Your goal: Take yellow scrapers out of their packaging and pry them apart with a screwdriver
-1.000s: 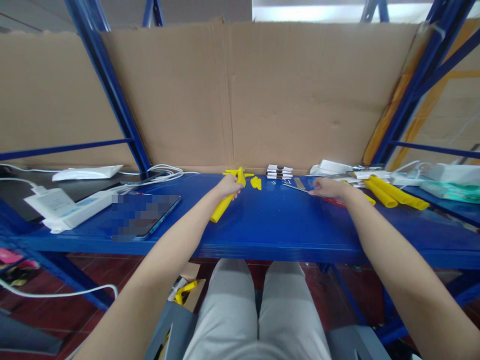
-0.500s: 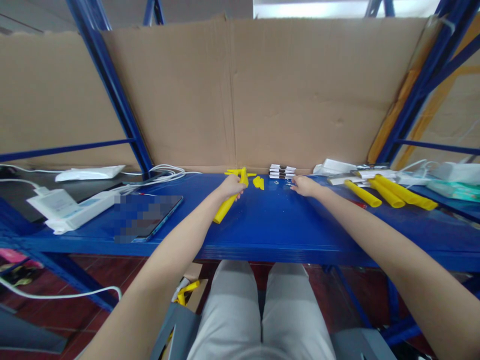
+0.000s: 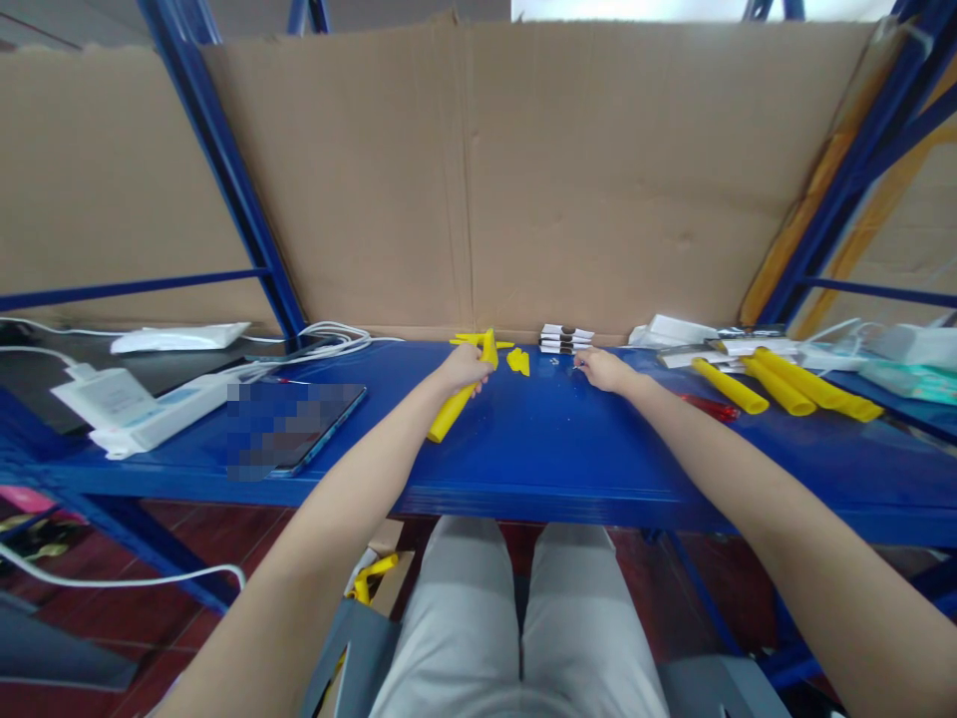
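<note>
One yellow piece (image 3: 450,414) in left hand (image 3: 465,370); right hand (image 3: 602,370) well apart

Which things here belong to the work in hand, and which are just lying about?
Probably the job:
yellow plastic-looking tube in the left hand
tiny pale bits near the right hand
loose yellow cylindrical tubes

Probably just lying about:
dark rectangular blue-edged device
coiled white cables
boxy white adapter
</note>
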`<action>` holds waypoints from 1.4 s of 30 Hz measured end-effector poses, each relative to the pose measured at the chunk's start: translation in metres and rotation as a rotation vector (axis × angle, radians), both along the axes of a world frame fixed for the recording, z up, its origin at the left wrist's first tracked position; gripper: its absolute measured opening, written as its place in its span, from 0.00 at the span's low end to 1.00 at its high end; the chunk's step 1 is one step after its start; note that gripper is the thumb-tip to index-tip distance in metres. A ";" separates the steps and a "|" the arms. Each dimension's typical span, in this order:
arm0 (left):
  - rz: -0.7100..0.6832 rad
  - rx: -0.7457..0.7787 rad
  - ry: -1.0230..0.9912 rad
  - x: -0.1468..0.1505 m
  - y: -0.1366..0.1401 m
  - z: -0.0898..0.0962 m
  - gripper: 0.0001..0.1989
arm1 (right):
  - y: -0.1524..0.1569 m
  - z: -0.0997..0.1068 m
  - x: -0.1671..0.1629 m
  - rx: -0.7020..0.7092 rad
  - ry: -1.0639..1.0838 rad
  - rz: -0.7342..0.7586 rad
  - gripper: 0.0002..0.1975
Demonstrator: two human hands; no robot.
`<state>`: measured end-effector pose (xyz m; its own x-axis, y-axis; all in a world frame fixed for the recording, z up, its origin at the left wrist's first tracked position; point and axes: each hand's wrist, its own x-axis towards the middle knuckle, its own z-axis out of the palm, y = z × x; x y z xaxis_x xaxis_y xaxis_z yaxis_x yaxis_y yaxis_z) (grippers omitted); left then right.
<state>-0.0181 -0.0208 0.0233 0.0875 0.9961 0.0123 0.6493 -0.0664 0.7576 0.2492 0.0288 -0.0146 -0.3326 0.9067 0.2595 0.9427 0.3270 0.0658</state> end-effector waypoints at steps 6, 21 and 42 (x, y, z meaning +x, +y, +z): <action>-0.016 0.006 -0.008 -0.001 0.000 -0.001 0.11 | -0.002 0.003 -0.001 -0.022 -0.082 0.002 0.14; -0.015 0.019 -0.015 -0.001 0.001 -0.002 0.11 | -0.005 0.005 -0.004 -0.035 -0.051 0.053 0.10; -0.037 0.010 -0.019 0.001 -0.002 0.000 0.13 | 0.004 -0.004 -0.003 0.074 0.292 -0.241 0.11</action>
